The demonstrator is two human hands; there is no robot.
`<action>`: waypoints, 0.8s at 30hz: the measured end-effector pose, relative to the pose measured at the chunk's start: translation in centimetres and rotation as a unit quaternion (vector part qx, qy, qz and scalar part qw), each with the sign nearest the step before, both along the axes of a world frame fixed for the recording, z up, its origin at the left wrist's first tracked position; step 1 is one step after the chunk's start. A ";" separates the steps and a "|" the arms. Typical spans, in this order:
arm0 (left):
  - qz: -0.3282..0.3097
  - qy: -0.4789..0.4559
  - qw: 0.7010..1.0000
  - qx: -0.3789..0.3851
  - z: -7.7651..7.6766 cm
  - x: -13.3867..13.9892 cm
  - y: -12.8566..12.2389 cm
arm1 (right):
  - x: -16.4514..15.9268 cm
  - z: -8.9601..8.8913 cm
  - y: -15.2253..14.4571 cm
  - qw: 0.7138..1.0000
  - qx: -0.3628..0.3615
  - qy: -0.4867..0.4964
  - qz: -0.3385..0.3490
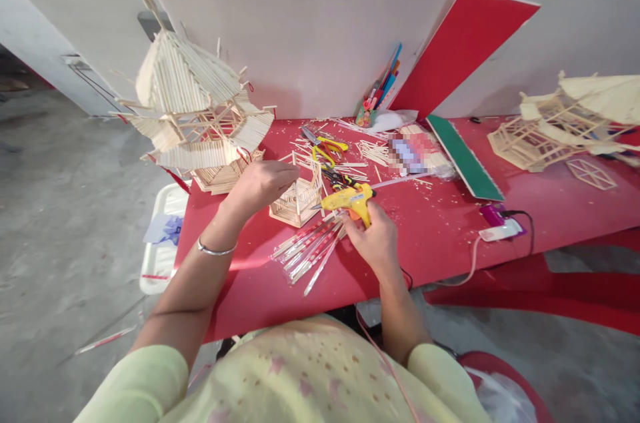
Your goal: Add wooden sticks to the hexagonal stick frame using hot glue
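Note:
My right hand (374,236) grips the handle of a yellow glue gun (345,198). The gun's nozzle points left, close to a small open frame of wooden sticks (296,213) on the table. Over the frame's upper left side is my left hand (265,186), its fingers pinched together; what they hold, if anything, is hidden. Just in front of the frame lie several chopsticks in clear and red wrappers (313,249). Behind my left hand rises a tall stick-built tower model (193,86) with slatted, tiered roofs.
Pliers with yellow handles (327,144) and loose sticks (375,151) lie behind the frame. A pen holder (367,115) stands against the white partition (320,29). Further right are a green board (465,156), a power strip (501,231) and a second stick model (537,136).

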State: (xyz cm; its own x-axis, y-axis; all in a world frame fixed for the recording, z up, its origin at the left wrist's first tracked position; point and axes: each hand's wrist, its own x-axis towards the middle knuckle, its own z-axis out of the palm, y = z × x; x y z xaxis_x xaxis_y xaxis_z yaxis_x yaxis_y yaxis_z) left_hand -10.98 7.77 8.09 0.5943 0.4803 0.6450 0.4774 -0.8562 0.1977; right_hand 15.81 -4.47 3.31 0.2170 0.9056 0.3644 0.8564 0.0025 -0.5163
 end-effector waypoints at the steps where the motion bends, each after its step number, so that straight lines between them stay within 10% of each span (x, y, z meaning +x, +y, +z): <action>1: -0.001 0.002 1.000 -0.002 -0.1 0.0 0.0 | 0.8 -0.3 -0.1 1.000 -0.014 0.017 -0.008; 11: -0.017 0.035 0.999 -0.005 -0.5 0.2 0.2 | 10.7 -6.1 -1.6 0.976 -0.131 0.034 -0.173; 18: -0.017 0.053 0.998 -0.012 -0.2 0.6 -0.1 | 9.8 -3.8 -2.9 0.966 -0.066 -0.141 -0.204; 22: -0.017 0.036 0.999 -0.024 0.1 0.9 -0.3 | 4.7 -1.1 -2.7 0.993 -0.042 0.100 -0.037; 24: -0.013 0.045 0.999 -0.014 0.2 1.0 -0.3 | 1.4 -0.2 -2.3 0.947 -0.124 0.278 0.099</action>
